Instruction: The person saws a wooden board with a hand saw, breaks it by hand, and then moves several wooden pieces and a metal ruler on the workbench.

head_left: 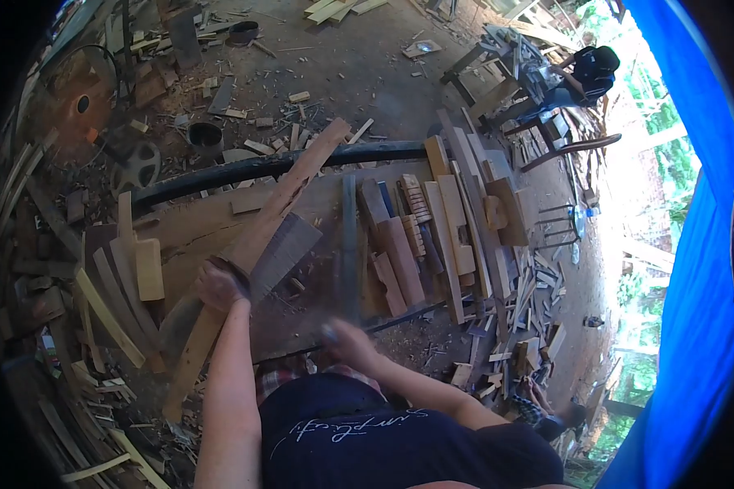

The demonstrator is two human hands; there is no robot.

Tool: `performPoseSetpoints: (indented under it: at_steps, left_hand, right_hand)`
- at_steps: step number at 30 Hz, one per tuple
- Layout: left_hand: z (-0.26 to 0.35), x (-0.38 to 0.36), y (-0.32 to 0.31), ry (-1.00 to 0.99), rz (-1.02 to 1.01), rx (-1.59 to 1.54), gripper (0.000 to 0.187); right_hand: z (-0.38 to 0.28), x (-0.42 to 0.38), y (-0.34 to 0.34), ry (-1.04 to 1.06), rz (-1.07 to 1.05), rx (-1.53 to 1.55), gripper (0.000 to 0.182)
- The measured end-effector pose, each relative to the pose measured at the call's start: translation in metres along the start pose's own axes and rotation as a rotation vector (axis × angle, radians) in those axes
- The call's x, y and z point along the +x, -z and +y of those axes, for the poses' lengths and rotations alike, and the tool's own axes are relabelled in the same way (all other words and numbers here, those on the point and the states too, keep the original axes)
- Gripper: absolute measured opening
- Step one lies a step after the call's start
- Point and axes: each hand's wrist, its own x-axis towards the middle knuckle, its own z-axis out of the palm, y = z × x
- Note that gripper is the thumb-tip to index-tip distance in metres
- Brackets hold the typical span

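My left hand [218, 287] grips a long wooden plank [279, 204] that runs diagonally from lower left to upper right over a workbench [196, 224]. My right hand [344, 334] is blurred and holds a long narrow tool [349, 244], likely a saw or blade, standing up over the bench beside the plank. A dark board [281, 253] lies under the plank, just right of my left hand.
Several short wood blocks and slats [432, 236] lie in rows on the right of the bench. Offcuts litter the dirt floor [334, 73]. A fan [77, 102] stands upper left. Another person [587, 73] sits far right. Blue tarp [693, 244] hangs right.
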Motion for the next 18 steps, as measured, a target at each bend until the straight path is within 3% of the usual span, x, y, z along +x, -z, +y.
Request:
performPoseSetpoints:
  at_steps: [2,4,5,6,7,8,9,10,11,14,15,16,18]
  left_hand:
    - [0.011,-0.003,0.022,0.027,-0.011,0.058,0.027]
    - [0.007,-0.005,0.002,0.000,0.052,0.034,0.029]
    - [-0.001,-0.005,-0.010,-0.011,0.108,0.012,0.031]
    - [0.008,0.000,0.021,0.076,-0.074,-0.051,0.031]
    - [0.025,0.004,0.056,0.177,-0.257,-0.100,0.032]
    - [0.026,0.002,0.056,0.209,-0.240,-0.155,0.032]
    - [0.021,0.002,0.050,0.239,-0.219,-0.210,0.031]
    - [0.014,0.000,0.030,0.139,-0.108,-0.161,0.029]
    - [0.007,-0.004,0.010,0.029,-0.003,-0.117,0.027]
    - [0.002,0.000,-0.003,0.017,-0.027,0.019,0.019]
    - [-0.011,-0.007,-0.045,-0.117,0.283,0.516,0.013]
    - [-0.011,-0.007,-0.040,-0.119,0.285,0.527,0.013]
    - [-0.005,-0.006,-0.021,-0.156,0.528,0.254,0.010]
  right_hand:
    - [-0.007,0.034,-0.015,0.048,0.020,-0.002,0.024]
    - [-0.019,0.046,-0.019,0.148,0.055,-0.052,0.023]
    - [0.020,0.030,-0.038,0.061,0.050,0.403,0.022]
    - [0.009,0.002,-0.005,-0.081,-0.068,0.292,0.029]
    - [0.046,-0.029,-0.019,-0.544,-0.003,1.151,0.039]
    - [0.013,-0.051,0.024,-0.221,-0.098,0.265,0.044]
    - [0.037,-0.077,0.020,-0.310,-0.028,0.314,0.034]
    - [0.042,-0.091,0.027,-0.173,0.011,-0.053,0.023]
    - [0.022,-0.084,0.035,-0.145,0.030,-0.011,0.019]
    - [0.003,-0.031,0.020,0.023,0.026,-0.076,0.023]
    - [-0.004,-0.004,0.009,0.054,0.016,-0.067,0.022]
    - [-0.014,0.026,-0.004,0.085,0.039,-0.052,0.022]
    - [-0.023,0.038,-0.012,0.111,0.062,-0.028,0.022]
